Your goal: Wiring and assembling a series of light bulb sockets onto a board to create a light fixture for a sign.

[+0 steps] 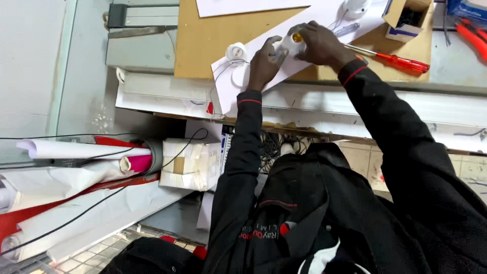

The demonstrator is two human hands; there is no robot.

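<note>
Both hands meet on the white fitting point(293, 44); left hand point(264, 63) pinches it from the left; right hand point(320, 45) cups it; screwdriver point(390, 58) lies just right.

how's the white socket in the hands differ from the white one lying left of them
The held socket is gripped between the left hand and right hand, showing a brass-coloured centre; the loose socket lies untouched on the white sheet, all white on top. Both are small, round, white plastic.
</note>
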